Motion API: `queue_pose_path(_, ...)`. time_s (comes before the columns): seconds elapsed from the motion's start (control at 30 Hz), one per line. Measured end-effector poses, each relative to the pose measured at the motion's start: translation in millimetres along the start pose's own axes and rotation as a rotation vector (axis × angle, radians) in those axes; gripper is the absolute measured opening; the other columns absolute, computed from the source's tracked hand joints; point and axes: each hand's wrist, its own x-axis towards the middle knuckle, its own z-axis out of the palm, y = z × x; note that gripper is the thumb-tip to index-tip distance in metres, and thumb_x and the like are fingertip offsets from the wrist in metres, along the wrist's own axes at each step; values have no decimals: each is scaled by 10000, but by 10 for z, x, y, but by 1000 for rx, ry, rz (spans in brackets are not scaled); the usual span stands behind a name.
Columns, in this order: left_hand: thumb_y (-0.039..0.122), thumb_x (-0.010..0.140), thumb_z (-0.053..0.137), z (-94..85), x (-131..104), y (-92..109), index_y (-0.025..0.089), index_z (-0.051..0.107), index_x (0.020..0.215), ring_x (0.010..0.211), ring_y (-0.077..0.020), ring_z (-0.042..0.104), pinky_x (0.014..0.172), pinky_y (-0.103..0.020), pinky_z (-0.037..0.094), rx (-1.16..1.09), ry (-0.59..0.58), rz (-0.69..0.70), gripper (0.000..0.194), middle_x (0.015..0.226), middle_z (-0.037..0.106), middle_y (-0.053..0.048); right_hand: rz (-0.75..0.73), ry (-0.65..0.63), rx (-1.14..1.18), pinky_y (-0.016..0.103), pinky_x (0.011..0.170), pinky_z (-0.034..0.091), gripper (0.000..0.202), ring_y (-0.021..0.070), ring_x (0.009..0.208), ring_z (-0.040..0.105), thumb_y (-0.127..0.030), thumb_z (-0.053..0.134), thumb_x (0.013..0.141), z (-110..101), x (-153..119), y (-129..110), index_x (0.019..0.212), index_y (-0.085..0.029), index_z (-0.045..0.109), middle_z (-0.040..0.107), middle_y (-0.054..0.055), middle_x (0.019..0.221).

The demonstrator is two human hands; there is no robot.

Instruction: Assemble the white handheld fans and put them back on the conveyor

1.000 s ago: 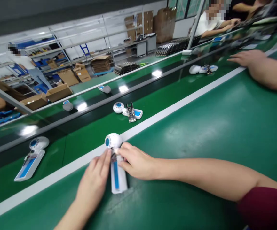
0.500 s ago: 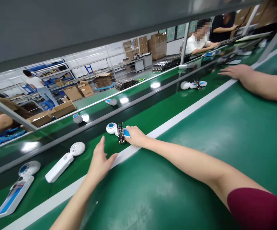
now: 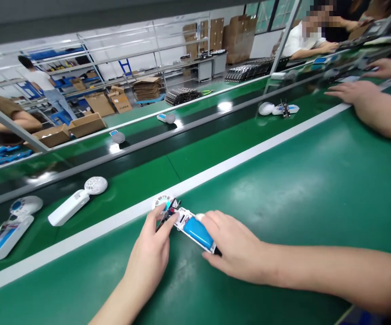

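Observation:
My right hand grips the handle end of an opened white handheld fan over the near green surface. A blue battery lies exposed in its handle. At the neck, the thumb and fingers of my left hand close on a dark circuit board, seen edge-on and partly covered by the fingers. The round head, with a blue-green centre, shows beyond my left fingertips over the white strip.
On the green belt lie a closed white fan, an open one at left, and another with a board farther right. A co-worker's forearm rests at right. Overhead hangs a grey panel.
My right hand has drawn the fan off the belt toward me, turning it. My left hand, spread and holding nothing before, has closed on the board. The view has shifted.

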Motion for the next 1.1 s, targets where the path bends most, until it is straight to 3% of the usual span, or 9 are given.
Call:
queue_pose_path(0.1,102,785,442,24,-38,108,273,431,1218,1112,-262,428,830,-425,470,149,38,45,466,1294,340,-139,-17,-25,-85,454,791,385,393,269,931,467,-206,488,741,90,-106,-85,1127,-139,473,521,127,1035)
queue_pose_path(0.23,119,782,479,49,28,204,299,502,1153,1166,-338,363,817,-499,432,379,102,204,413,1341,332,-146,-23,-30,-146,462,799,367,406,282,951,465,-162,494,725,98,-137,-150,1129,-120,482,524,144,1047)
queue_pose_path(0.43,132,780,497,-60,21,103,185,609,946,1139,-317,398,829,-457,423,441,174,301,207,1288,428,-144,-69,-93,32,429,784,371,408,250,914,466,-371,572,748,-98,-145,-146,1111,-198,505,530,86,1027)
queue_pose_path(0.5,138,770,520,-95,-22,41,187,617,874,1136,-306,397,847,-455,419,434,177,308,151,1282,436,-123,-86,-59,91,399,778,375,338,226,905,458,-356,559,771,-138,-51,-125,1075,-209,531,526,68,1001)
queue_pose_path(0.67,208,766,544,-74,-111,-30,184,610,805,1157,-301,353,883,-482,415,235,105,84,80,1289,393,-124,-205,-4,245,293,754,393,165,165,862,464,-202,559,772,35,331,-78,926,-181,614,510,46,899)
queue_pose_path(0.87,245,804,488,31,-132,5,206,600,787,1131,-240,415,891,-461,432,-118,89,-207,120,1217,441,-76,-231,86,236,263,660,376,158,138,741,455,-236,509,821,278,501,-51,788,-172,650,474,25,776)
queue_pose_path(1.1,209,813,477,14,-166,-53,253,602,923,890,-129,548,794,-297,474,-342,114,-227,173,1098,495,-39,-236,89,490,237,680,381,205,107,720,446,-195,493,831,300,527,4,669,-133,602,433,2,734)
